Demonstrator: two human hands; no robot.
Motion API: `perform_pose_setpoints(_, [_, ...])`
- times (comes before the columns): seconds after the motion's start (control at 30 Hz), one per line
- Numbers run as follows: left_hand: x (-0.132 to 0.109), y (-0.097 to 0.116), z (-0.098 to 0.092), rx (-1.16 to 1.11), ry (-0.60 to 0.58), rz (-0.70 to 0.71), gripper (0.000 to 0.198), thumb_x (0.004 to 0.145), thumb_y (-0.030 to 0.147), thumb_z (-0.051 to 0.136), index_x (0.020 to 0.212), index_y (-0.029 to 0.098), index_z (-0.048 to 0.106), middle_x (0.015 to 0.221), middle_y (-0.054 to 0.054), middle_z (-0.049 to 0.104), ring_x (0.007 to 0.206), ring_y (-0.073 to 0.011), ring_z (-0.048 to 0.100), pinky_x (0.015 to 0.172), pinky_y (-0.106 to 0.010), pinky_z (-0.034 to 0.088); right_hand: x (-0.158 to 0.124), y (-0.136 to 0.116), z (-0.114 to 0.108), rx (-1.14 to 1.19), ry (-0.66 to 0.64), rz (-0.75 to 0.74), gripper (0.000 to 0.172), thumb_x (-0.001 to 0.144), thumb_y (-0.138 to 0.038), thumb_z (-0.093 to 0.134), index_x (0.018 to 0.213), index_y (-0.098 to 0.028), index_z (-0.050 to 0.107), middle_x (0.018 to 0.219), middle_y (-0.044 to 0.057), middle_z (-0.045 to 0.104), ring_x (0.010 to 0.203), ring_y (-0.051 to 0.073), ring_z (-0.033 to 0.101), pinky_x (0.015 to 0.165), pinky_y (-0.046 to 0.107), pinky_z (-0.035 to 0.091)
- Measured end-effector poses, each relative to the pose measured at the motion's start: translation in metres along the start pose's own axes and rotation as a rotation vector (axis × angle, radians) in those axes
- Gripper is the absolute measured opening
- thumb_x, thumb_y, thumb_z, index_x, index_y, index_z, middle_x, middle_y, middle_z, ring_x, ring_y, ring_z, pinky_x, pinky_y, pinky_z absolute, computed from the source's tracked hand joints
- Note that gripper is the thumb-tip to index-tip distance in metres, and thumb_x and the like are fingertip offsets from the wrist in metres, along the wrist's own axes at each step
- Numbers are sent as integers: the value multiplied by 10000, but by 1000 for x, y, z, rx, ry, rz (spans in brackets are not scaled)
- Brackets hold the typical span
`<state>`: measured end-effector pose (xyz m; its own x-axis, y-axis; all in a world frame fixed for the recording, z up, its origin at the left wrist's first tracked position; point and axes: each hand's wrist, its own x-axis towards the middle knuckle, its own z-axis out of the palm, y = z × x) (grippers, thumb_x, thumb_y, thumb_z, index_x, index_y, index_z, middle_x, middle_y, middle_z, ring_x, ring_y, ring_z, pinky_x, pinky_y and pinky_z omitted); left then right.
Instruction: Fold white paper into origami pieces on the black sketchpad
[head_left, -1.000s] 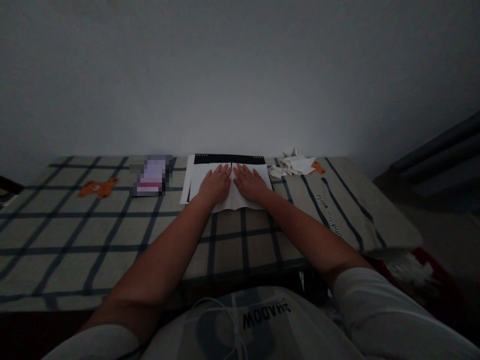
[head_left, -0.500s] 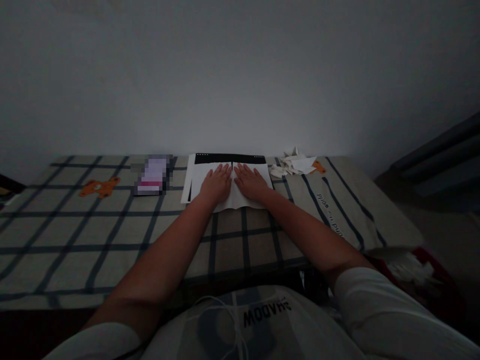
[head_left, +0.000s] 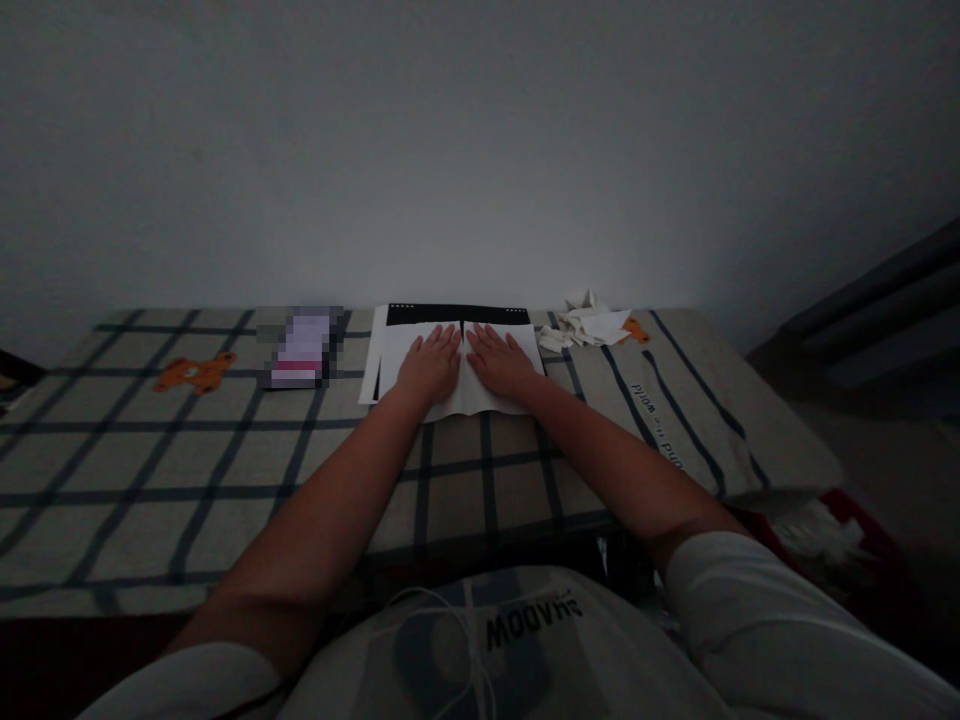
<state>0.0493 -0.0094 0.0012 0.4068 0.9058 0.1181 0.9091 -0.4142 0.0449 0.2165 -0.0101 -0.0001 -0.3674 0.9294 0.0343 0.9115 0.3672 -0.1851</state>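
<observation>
A white sheet of paper (head_left: 399,358) with a crease or slit down its middle lies near the wall. Flat on its left half rests my left hand (head_left: 433,364), fingers stretched out. My right hand (head_left: 496,358) lies flat on the right half, fingers also extended. Between the two hands a narrow dark gap shows at the paper's far edge. Beneath the paper is a black sheet (head_left: 457,314) with small white marks along its far corners. Another white sheet (head_left: 369,375) sticks out at the left. What the palms cover is hidden.
A checked cloth (head_left: 247,470) covers the table, which stands against a plain wall (head_left: 480,150). Left of the papers lies a phone (head_left: 300,345), its screen blurred. Crumpled paper scraps (head_left: 589,322) sit to the right. A red bin (head_left: 855,545) holding white waste stands below the right edge.
Both hands stay flat on the paper, almost unmoved. The whole view has shifted very slightly.
</observation>
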Motion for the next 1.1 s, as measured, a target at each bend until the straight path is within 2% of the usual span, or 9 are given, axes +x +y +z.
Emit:
perform_pose_setpoints(0.67, [-2,1,-4,-3,-17,7,547,1014,274,232,1534,134,329,1619,-73,294,1505,-238,238,1206,-480,250,-1,3,0,-15,-4,-21,590,1026,-383,205,1572,-165,251,1651,85,189,1529,239,150,1219,515,164])
perform_pose_setpoints(1.1, [0,-2,0,2,0,21,549,1013,281,238,1538,142,323,1616,-76,304,1502,-240,246,1204,-485,246,0,6,3,-37,-1,-35,603,1022,-386,200,1569,-138,251,1651,97,182,1529,248,149,1215,529,167])
